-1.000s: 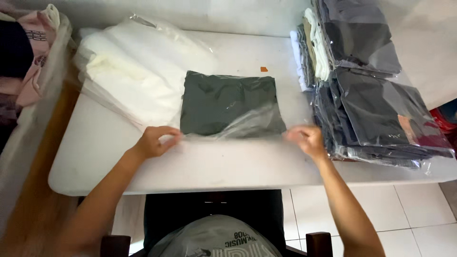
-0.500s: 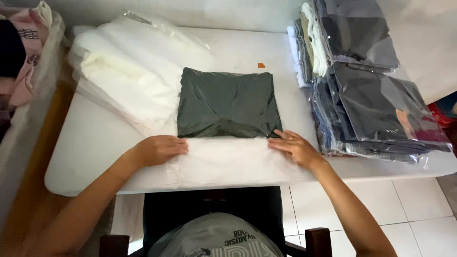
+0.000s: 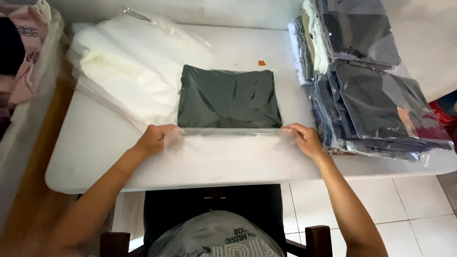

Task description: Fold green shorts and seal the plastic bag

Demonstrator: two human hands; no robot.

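A folded dark green garment [image 3: 228,96] lies inside a clear plastic bag [image 3: 228,138] in the middle of the white table [image 3: 95,157]. My left hand [image 3: 154,139] pinches the bag's near-left corner, just below the garment. At the near-right corner my right hand [image 3: 304,139] grips the same open flap. The flap is stretched flat between both hands along the garment's near edge.
A pile of empty clear bags [image 3: 128,71] lies at the left back. Stacked bagged dark and white garments [image 3: 362,81] fill the right side. A small orange scrap [image 3: 262,63] sits behind the garment. Pink clothes [image 3: 24,52] lie off the left edge. Chair arms [image 3: 316,240] show below.
The bag's loose flap, puffed up a second ago, now lies flat. My hands moved inward onto it, then apart to its two near corners, pulling it taut.
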